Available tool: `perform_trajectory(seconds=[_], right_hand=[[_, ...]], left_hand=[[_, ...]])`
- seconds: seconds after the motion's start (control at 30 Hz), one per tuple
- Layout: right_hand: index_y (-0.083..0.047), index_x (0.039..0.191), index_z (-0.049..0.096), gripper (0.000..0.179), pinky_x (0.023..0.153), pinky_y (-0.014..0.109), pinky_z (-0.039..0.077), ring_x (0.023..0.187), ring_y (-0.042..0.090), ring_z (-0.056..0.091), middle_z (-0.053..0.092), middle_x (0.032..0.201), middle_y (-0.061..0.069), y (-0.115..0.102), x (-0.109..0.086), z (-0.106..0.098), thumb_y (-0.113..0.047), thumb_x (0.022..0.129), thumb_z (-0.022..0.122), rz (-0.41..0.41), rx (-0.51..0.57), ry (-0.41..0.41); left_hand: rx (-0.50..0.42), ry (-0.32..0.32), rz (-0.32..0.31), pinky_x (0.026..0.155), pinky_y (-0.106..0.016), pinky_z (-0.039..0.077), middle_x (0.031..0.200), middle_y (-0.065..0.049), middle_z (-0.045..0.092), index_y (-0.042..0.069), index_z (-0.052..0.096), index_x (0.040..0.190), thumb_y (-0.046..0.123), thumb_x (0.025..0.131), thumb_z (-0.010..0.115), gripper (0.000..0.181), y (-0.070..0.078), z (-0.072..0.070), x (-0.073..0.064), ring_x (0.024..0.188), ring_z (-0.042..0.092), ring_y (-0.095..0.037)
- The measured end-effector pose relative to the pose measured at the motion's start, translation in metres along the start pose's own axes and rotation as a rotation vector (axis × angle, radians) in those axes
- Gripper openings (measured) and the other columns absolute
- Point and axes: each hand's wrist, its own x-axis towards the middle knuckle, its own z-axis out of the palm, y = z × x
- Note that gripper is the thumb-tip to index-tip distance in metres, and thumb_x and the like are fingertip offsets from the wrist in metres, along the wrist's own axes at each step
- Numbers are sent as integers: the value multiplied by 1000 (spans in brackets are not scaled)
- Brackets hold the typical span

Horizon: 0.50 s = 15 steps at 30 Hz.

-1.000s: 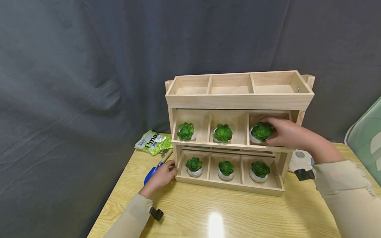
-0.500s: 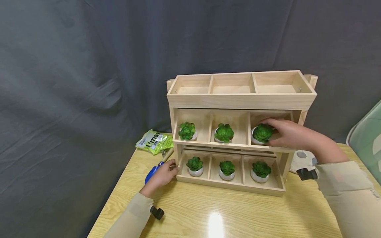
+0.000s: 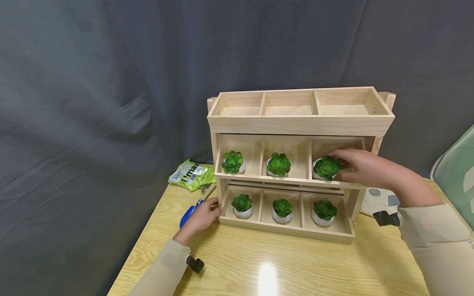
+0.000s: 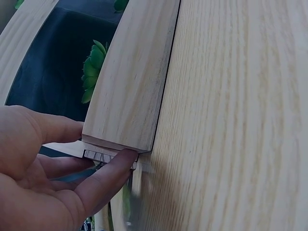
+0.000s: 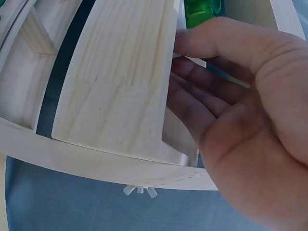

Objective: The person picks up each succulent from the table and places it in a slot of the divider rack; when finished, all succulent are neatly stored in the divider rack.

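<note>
A three-tier wooden planter shelf (image 3: 300,125) stands on the table. Its middle and bottom tiers hold small green succulents in white pots, one per compartment. In the middle tier's right compartment sits one potted succulent (image 3: 326,168). My right hand (image 3: 364,166) is just right of that plant, fingers loosely bent inside the compartment; in the right wrist view nothing shows between thumb and fingers. My left hand (image 3: 201,215) holds the bottom tier's left front corner (image 4: 118,139) between thumb and fingers.
A yellow-green plastic bag (image 3: 192,176) and a blue tool (image 3: 190,213) with a wooden handle lie left of the shelf. Behind its right side is a pale patterned cloth item (image 3: 377,201). A dark curtain (image 3: 177,74) hangs at the back.
My right hand has drawn slightly right, away from the middle tier's right succulent, which stays in its compartment. My left hand has stayed at the corner.
</note>
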Motion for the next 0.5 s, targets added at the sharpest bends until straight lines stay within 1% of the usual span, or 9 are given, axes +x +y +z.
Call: perform_trajectory(seconds=[0.03,0.13,0.2,0.23,0.3,0.37,0.47,0.5], right_hand=[[-1,144,61,52,98,57,58,124,38,69,67,140,23,-1,-1,0,-11,96,79,-2,11,0],[3,146,57,52,99,58,60,123,40,70,64,141,25,-6,-7,0,-7,98,75,-13,34,1],[5,149,54,53,98,57,60,122,42,70,62,142,27,-10,-14,-2,-5,100,72,-14,22,14],[5,149,53,53,97,57,60,122,41,69,61,142,28,-12,-19,-4,-5,100,71,-17,0,28],[5,150,52,55,92,54,60,116,37,70,61,139,27,-15,-30,-7,-7,100,72,-16,-66,61],[2,148,56,54,89,51,59,113,32,70,64,137,23,-21,-43,-9,-11,99,75,-6,-146,104],[-2,142,63,52,81,47,59,103,26,71,67,131,17,-28,-63,-7,-14,95,81,-32,-235,164],[-4,140,65,50,82,47,60,104,27,72,68,130,15,-30,-69,-5,-15,94,82,-42,-253,180]], left_hand=[[0,7,-7,89,-42,64,153,-25,60,4,51,158,23,112,58,50,0,0,0,127,70,-39],[27,18,-12,81,-36,62,152,-24,61,5,53,157,23,111,59,50,2,0,-2,123,72,-36],[54,19,-20,77,-33,60,152,-23,62,7,53,157,25,110,61,51,5,0,-4,122,73,-33],[66,16,-21,76,-34,59,152,-23,62,7,52,158,25,110,61,52,7,0,-4,122,73,-33],[101,7,-18,81,-37,61,154,-24,61,6,49,160,28,110,61,56,13,-2,-7,128,71,-36],[141,-1,-20,91,-44,63,156,-25,58,5,43,163,33,110,60,62,20,-5,-11,134,67,-39],[229,-10,-7,107,-56,57,162,-24,52,5,36,166,45,110,59,73,30,-12,-20,144,58,-43],[259,-10,1,111,-60,54,164,-23,49,6,36,167,49,109,58,76,33,-14,-23,147,55,-43]])
